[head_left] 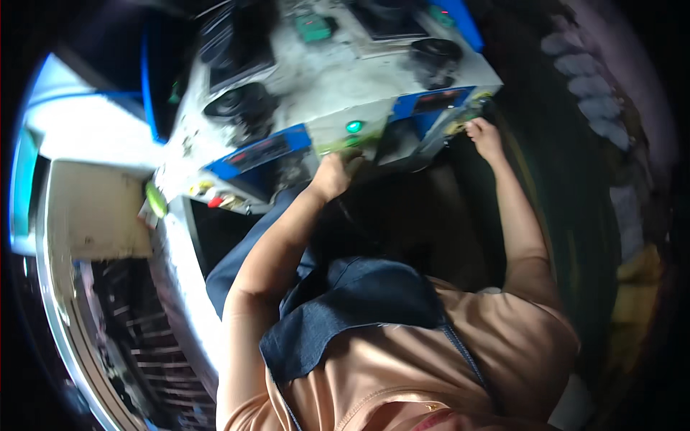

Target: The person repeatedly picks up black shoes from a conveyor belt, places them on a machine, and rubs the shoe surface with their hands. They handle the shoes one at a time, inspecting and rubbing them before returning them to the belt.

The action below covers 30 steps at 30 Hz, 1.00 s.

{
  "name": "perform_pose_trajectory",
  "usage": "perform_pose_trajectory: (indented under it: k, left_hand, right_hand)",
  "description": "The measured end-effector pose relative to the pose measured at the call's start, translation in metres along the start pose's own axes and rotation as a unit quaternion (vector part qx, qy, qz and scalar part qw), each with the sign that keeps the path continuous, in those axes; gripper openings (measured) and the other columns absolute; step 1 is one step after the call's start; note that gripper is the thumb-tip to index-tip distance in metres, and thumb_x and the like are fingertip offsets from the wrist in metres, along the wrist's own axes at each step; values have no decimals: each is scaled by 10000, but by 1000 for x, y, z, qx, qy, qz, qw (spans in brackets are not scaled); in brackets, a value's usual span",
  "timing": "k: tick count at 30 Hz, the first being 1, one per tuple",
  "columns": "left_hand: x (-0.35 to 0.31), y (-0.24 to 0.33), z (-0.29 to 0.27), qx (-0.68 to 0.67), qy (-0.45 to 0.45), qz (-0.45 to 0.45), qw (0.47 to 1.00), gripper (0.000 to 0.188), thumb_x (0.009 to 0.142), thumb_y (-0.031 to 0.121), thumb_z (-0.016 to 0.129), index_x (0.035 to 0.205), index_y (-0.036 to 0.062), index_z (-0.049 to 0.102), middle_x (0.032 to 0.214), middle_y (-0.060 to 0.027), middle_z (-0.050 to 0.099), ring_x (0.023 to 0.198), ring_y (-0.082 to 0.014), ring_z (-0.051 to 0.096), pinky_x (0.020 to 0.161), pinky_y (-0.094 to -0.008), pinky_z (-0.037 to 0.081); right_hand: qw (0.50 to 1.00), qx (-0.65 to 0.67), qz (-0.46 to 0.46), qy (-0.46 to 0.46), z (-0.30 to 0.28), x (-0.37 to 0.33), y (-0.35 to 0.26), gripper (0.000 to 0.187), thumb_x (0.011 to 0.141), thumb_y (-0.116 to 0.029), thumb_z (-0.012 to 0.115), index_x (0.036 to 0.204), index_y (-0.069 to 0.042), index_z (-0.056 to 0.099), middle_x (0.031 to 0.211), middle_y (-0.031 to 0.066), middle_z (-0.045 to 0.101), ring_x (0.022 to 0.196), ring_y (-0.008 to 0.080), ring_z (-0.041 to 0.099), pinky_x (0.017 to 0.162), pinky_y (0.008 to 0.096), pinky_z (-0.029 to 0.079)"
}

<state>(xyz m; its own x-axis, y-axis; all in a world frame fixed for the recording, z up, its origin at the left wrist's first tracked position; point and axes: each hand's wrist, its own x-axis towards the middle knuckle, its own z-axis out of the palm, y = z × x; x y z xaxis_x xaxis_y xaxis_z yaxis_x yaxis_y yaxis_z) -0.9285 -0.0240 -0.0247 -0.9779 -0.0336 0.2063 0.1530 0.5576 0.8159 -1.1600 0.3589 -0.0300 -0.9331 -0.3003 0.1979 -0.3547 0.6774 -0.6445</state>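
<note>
Green light: the green light (pixel 353 127) is seen lit on the pale front panel (pixel 327 128), between two blue-framed control units (pixel 260 151), below the worktop's front edge.
Left hand: the left hand (pixel 336 177) is held just below the green light, its fingers curled; whether anything is gripped cannot be told.
Yellowish part: the yellowish part (pixel 455 128) is blurred, set at the right front corner of the bench.
Right hand: the right hand (pixel 485 136) is brought close beside the yellowish part with fingers bent together; contact or grip cannot be made out.
Worktop: the white, dark-smudged worktop (pixel 323 80) is occupied by two black round-topped devices (pixel 436 54) near its front and a green block-shaped item (pixel 313 27) farther back.
Left side: a green elongated object (pixel 155 200) is placed near a beige panel (pixel 100 208).
Clothing: a dark blue apron (pixel 363 291) is worn over a tan shirt (pixel 496 337).
</note>
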Motion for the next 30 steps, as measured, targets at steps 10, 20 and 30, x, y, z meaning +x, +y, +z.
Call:
perform_pose_trajectory:
  k: [10, 20, 30]
  left_hand:
    - [22, -23, 22, 313, -32, -51, 948, 232, 856, 320, 732, 971, 121, 764, 922, -100, 741, 876, -256, 718, 768, -357, 552]
    - [-50, 34, -57, -69, -44, -154, 985, 302, 1002, 253, 624, 1114, -19, 695, 907, -100, 723, 831, -139, 678, 756, -299, 531]
    - [-222, -17, -151, 143, 262, -178, 938, 335, 842, -72, 540, 1083, 72, 724, 1010, -119, 657, 980, -260, 659, 883, -342, 514]
  right_hand:
    - [991, -115, -47, 40, 14, 20, 11, 175, 912, -196, 638, 920, -26, 681, 891, 209, 683, 860, 426, 646, 767, 471, 503]
    - [994, 42, 77, -63, 41, -18, -17, 133, 933, -153, 651, 979, -32, 684, 777, 75, 691, 630, 144, 662, 624, 327, 535]
    - [946, 104, 30, -305, 112, -139, -54, 202, 930, -173, 670, 1082, -42, 692, 894, 100, 739, 773, 170, 699, 745, 347, 557]
